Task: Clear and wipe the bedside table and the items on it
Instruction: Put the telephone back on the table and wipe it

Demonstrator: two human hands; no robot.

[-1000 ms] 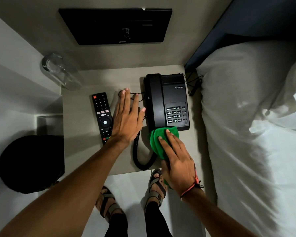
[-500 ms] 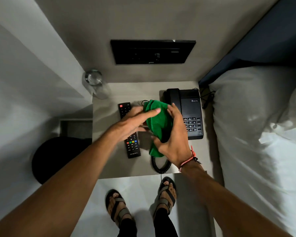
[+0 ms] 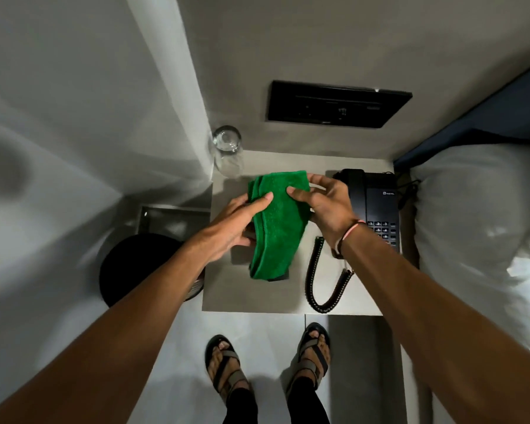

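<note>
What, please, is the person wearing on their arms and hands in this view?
Both forearms are bare, with no sleeves or gloves in view. The left hand carries nothing. Just behind the right hand, the wrist wears a thin pinkish-red thread bracelet beside a darker band.

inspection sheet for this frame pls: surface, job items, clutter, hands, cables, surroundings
Surface: bedside table, pale top.
Job's things: green cloth folded, held above table; black phone at right; glass at far-left corner.
Clutter: nothing seen.
Grippers: left hand and right hand both grip the cloth.
Cables: coiled cord loops toward the front edge; wires behind phone.
Surroundings: bed right, black bin left, wall panel.
</note>
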